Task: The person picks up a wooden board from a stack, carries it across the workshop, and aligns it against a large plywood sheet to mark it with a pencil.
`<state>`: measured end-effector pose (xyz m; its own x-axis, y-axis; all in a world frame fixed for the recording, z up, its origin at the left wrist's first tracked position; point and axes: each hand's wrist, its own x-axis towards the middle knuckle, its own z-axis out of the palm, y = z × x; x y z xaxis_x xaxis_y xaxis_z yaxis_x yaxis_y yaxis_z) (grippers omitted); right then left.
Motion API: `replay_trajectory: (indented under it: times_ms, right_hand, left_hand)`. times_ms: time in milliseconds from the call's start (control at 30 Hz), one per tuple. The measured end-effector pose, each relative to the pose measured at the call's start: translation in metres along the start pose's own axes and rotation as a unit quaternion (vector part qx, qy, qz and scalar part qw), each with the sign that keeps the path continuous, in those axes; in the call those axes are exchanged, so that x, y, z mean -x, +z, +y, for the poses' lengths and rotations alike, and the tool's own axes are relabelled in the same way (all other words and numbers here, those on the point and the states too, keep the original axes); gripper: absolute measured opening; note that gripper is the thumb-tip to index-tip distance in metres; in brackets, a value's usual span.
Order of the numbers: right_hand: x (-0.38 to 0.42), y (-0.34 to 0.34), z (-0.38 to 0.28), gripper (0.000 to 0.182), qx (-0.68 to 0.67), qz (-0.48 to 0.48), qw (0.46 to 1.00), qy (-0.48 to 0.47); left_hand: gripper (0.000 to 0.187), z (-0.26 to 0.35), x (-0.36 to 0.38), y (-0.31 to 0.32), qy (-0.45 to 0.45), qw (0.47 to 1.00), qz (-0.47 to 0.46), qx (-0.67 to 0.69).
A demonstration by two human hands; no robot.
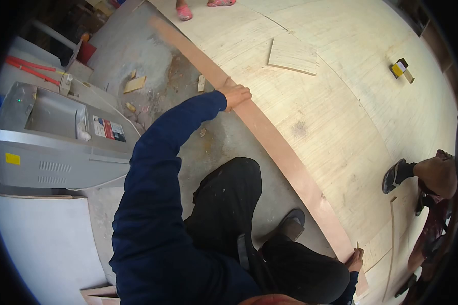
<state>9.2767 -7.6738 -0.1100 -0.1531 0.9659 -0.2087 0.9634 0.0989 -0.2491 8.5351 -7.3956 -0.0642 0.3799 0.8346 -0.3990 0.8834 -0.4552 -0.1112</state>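
Reddish-brown wooden strip [285, 152] lies along edge of plywood sheet [351, 101] on floor, spanning between my hands. My left hand [235, 95] presses flat on it at far end; right hand [354, 260] pinches near end, pencil-like sliver above fingers. Hands well apart.

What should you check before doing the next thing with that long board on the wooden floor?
1. Left hand pressing the long reddish board: ok, palm rests on it.
2. Right hand at the board's near end: ok, its grip is on a small pencil-like tool, tip near the board.
3. Board lies flat along the plywood sheet edge: ok, as far as the view shows.
4. Own shoe clear of the board: ok, it sits on the concrete beside it.
5. Other people clear: one person's foot stands on the plywood, apart from the board; ok.
6. Mark on the board: cannot tell, too small.
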Motion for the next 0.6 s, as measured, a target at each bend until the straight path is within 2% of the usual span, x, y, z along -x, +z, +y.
replay_trajectory:
  times_ms: [67, 167, 233, 267, 300, 333, 367, 400, 433, 467, 500, 567, 600]
  right_hand:
    - [-0.008, 0.000, -0.022, 0.066, -0.047, 0.061, 0.997, -0.012]
    - [-0.014, 0.011, -0.042, 0.065, -0.067, 0.063, 0.996, -0.011]
    - [-0.022, -0.001, -0.078, 0.065, -0.068, 0.072, 0.994, -0.038]
    - [-0.028, -0.011, -0.100, 0.066, -0.080, 0.040, 0.996, -0.002]
    - [-0.036, -0.018, -0.120, 0.067, -0.091, 0.007, 0.995, 0.034]
    - [-0.046, -0.020, -0.136, 0.065, -0.095, 0.021, 0.995, 0.012]
    - [-0.061, -0.018, -0.146, 0.065, -0.092, 0.022, 0.995, 0.007]
    - [-0.077, -0.011, -0.154, 0.065, -0.081, 0.028, 0.996, 0.000]
    - [-0.090, -0.003, -0.163, 0.065, -0.071, 0.033, 0.997, -0.005]
    - [-0.101, 0.006, -0.170, 0.066, -0.068, 0.038, 0.997, -0.014]
    - [-0.118, 0.013, -0.179, 0.066, -0.066, 0.045, 0.996, -0.028]
    - [-0.149, 0.017, -0.213, 0.069, -0.055, 0.084, 0.992, -0.072]
    - [-0.163, 0.014, -0.232, 0.069, -0.048, 0.070, 0.994, -0.072]
  left_hand:
    - [0.076, -0.014, -0.005, -0.006, -0.026, 0.999, -0.002, -0.036]
    - [0.080, -0.041, -0.021, -0.007, -0.067, 0.994, -0.012, -0.090]
    - [0.083, -0.048, -0.031, 0.004, -0.084, 0.991, -0.019, -0.105]
    - [0.093, -0.048, -0.038, 0.010, -0.136, 0.986, 0.012, -0.094]
    - [0.110, -0.039, -0.044, 0.012, -0.133, 0.987, 0.015, -0.084]
    - [0.128, -0.030, -0.050, 0.013, -0.130, 0.989, 0.019, -0.073]
    - [0.140, -0.038, -0.085, 0.066, 0.059, 0.987, 0.108, 0.101]
    - [0.138, 0.012, -0.092, 0.048, 0.089, 0.993, 0.053, 0.063]
    - [0.139, 0.067, -0.076, 0.009, 0.133, 0.987, 0.019, 0.084]
    - [0.138, 0.097, -0.093, 0.034, 0.265, 0.939, 0.099, 0.193]
    - [0.136, 0.138, -0.102, 0.047, 0.329, 0.895, 0.149, 0.262]
    - [0.126, 0.202, -0.055, 0.009, 0.293, 0.936, 0.158, 0.114]
    - [0.126, 0.222, -0.049, 0.005, 0.295, 0.935, 0.159, 0.115]
